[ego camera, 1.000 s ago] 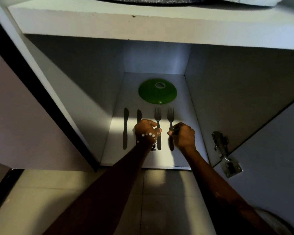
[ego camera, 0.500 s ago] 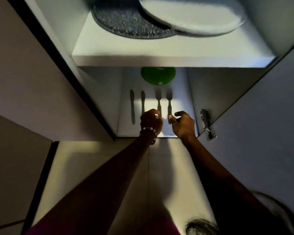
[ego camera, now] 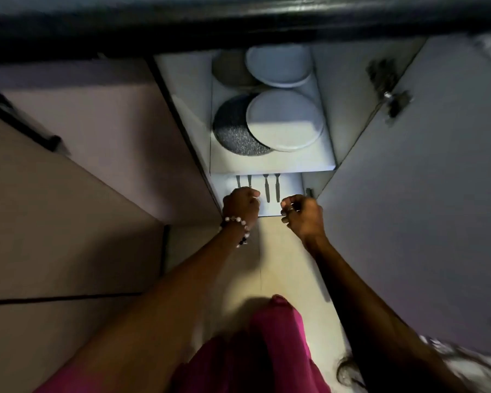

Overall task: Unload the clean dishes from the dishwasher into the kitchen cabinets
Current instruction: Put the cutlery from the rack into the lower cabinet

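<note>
Two knives (ego camera: 249, 180) and two forks (ego camera: 272, 188) lie side by side on the lower cabinet shelf (ego camera: 291, 184). My left hand (ego camera: 240, 204), with a bead bracelet on the wrist, is curled at the shelf's front edge and covers the knife handles' near ends; I see nothing gripped in it. Loosely curled and holding nothing, my right hand (ego camera: 302, 214) hovers just off the shelf's front right corner, to the right of the forks. On the shelf above, a white plate (ego camera: 285, 120) overlaps a dark speckled plate (ego camera: 234, 133).
The open cabinet door (ego camera: 408, 208) stands at the right, with hinges (ego camera: 389, 92) on it. Drawer fronts with a black handle (ego camera: 20, 123) fill the left. A dark counter edge (ego camera: 238, 18) runs overhead. Pale floor tiles (ego camera: 281, 265) lie below.
My view has risen and pulled back, so the upper shelf now hides the green bowl. My right hand let go of the right fork; both hands drew back to the shelf's front.
</note>
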